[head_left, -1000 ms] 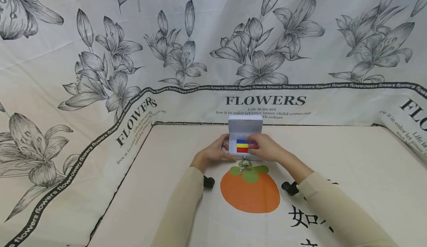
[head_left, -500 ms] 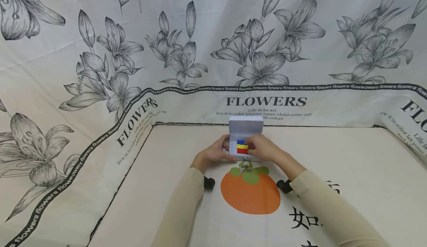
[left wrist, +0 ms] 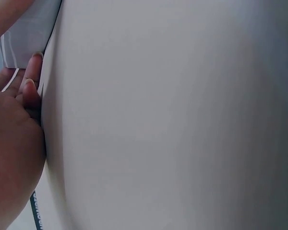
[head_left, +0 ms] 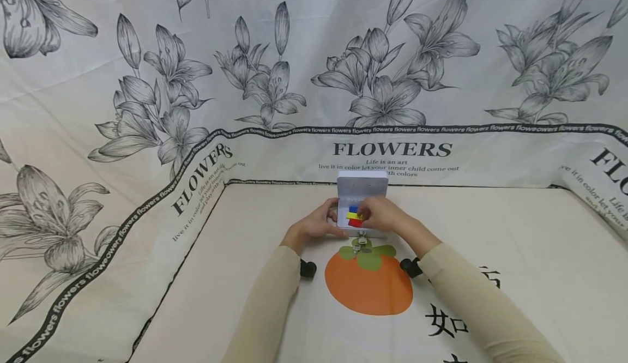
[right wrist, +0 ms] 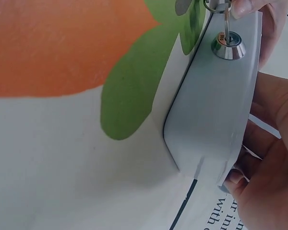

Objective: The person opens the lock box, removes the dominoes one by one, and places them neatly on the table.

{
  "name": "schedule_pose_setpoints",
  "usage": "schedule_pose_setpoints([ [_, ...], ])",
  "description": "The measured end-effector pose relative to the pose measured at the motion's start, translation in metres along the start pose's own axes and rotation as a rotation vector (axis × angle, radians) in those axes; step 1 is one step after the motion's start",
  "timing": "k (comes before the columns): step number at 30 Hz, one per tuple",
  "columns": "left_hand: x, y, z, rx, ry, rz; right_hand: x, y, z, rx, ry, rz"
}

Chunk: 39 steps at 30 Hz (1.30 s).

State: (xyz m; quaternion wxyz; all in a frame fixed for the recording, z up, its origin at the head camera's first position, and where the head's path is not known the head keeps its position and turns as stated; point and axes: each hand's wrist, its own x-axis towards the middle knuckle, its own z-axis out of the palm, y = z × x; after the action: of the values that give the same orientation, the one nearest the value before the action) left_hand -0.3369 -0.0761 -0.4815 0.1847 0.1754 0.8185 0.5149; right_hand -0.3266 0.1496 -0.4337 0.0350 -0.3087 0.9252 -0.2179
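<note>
In the head view the right hand (head_left: pixel 385 214) hid the right ends of the pieces (head_left: pixel 352 216) (what its fingertips gripped, if anything, was too small to tell) and part of the inside of the box (head_left: pixel 362 186); the right sleeve (head_left: pixel 478 300) covered some black characters (head_left: pixel 440 321) and ran off the bottom edge; the left wrist view cut the left hand (left wrist: pixel 13 132) at its left edge; the right wrist view cut the key ring (right wrist: pixel 209 8) at its top.
</note>
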Motion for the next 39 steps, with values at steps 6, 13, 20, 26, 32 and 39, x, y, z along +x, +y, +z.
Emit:
schedule_pose_setpoints([
  [6,0.000,0.000,0.000,0.017,-0.001,0.008,0.005,-0.001,0.002,0.006,-0.002,0.025],
  [13,0.000,0.001,-0.001,0.018,-0.007,0.016,0.011,-0.001,0.009,0.025,0.009,0.040],
  [20,0.000,0.000,-0.001,0.031,-0.008,0.030,0.014,-0.004,0.014,0.017,0.026,0.032],
  [26,0.000,0.000,-0.001,0.022,-0.005,0.028,0.017,0.002,0.012,0.088,-0.029,-0.003],
  [32,0.000,0.000,-0.001,0.027,-0.007,0.032,0.020,0.008,0.007,0.146,-0.125,-0.056],
  [39,0.000,0.000,-0.002,0.030,-0.012,0.045,0.023,0.006,0.005,0.116,-0.155,-0.117],
])
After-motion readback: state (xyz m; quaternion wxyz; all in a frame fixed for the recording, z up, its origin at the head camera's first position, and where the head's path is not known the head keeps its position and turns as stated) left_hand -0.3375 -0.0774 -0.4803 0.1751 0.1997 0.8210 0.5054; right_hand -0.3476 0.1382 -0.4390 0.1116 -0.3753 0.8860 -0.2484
